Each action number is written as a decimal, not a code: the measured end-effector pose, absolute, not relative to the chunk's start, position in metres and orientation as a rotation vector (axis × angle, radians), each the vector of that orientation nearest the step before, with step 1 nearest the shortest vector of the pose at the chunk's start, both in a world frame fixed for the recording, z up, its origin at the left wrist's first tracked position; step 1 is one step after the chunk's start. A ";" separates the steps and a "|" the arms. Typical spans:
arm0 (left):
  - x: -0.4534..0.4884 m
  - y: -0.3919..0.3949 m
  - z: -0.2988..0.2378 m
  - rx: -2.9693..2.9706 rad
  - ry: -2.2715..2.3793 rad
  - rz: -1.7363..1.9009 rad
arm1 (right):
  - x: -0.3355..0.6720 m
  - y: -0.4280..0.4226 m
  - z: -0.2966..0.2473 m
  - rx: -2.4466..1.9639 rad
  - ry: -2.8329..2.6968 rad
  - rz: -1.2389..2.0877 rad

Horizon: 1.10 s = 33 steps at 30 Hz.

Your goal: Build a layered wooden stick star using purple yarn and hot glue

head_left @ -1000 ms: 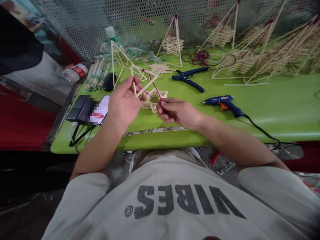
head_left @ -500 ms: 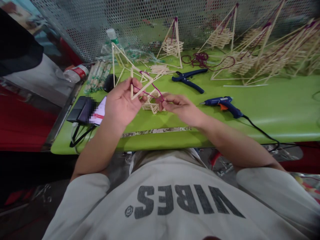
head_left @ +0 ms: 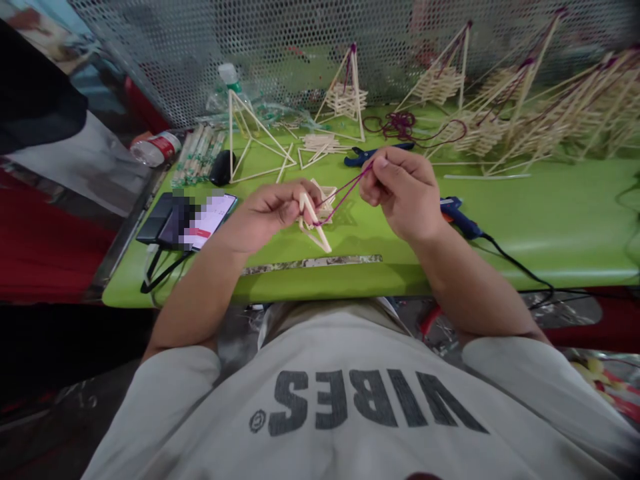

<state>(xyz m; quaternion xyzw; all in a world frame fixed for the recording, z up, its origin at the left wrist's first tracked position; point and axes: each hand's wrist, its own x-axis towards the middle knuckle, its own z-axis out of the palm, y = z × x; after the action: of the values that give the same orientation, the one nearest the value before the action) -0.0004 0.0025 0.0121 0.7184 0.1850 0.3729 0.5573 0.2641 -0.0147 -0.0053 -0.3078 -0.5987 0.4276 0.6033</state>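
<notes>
My left hand (head_left: 270,212) is closed around a small frame of pale wooden sticks (head_left: 315,223), held just above the green table (head_left: 550,227). A maroon string (head_left: 345,190) runs taut from that frame up to my right hand (head_left: 403,193), which pinches its end between thumb and fingers. Under the held frame a small stack of sticks (head_left: 327,197) lies on the table.
A blue glue gun (head_left: 457,213) with a black cord lies right of my right hand, blue pliers (head_left: 370,153) behind it. A phone (head_left: 207,220) and black box sit at left. Stick pyramids (head_left: 345,93), loose string (head_left: 400,123), stick bundles (head_left: 197,153) and bottles line the back by a mesh wall.
My left hand has lowered and tilted the stick frame. My right hand has risen up and to the right, drawing the maroon string tight.
</notes>
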 end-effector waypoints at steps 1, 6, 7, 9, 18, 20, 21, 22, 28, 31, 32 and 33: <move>-0.002 0.004 0.012 1.769 0.428 0.822 | 0.264 -0.015 -0.005 -0.717 -1.362 1.003; -0.004 0.009 0.008 1.869 0.437 0.713 | 0.267 -0.019 -0.001 -0.728 -1.372 0.988; -0.004 0.009 0.008 1.849 0.466 0.730 | 0.268 -0.020 0.000 -0.721 -1.399 0.974; -0.006 0.009 0.009 1.823 0.548 0.790 | 0.271 -0.023 0.003 -0.721 -1.483 0.935; -0.064 0.049 0.018 2.333 1.376 0.902 | 0.288 -0.023 0.014 -0.869 -2.086 0.519; -0.081 0.061 0.017 2.345 1.522 0.807 | 0.288 -0.024 0.014 -0.872 -2.091 0.512; -0.088 0.065 0.016 2.363 1.554 0.675 | 0.287 -0.024 0.014 -0.872 -2.093 0.513; -0.094 0.069 0.015 2.382 1.588 0.533 | 0.286 -0.024 0.014 -0.871 -2.097 0.513; -0.092 0.093 -0.011 2.419 1.661 0.288 | 0.281 -0.027 0.014 -0.860 -2.113 0.535; -0.079 0.106 -0.034 2.413 1.515 0.301 | 0.283 -0.026 0.014 -0.868 -2.106 0.565; -0.075 0.110 -0.041 2.353 1.505 0.363 | 0.283 -0.026 0.014 -0.871 -2.097 0.575; -0.073 0.112 -0.046 2.306 1.454 0.410 | 0.284 -0.026 0.014 -0.873 -2.080 0.590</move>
<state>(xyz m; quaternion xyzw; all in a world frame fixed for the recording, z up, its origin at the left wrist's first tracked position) -0.0727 0.1122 -0.0456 0.8210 0.5177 0.1461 0.1915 0.2838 -0.0257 0.0141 -0.3443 -0.8198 0.2325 0.3941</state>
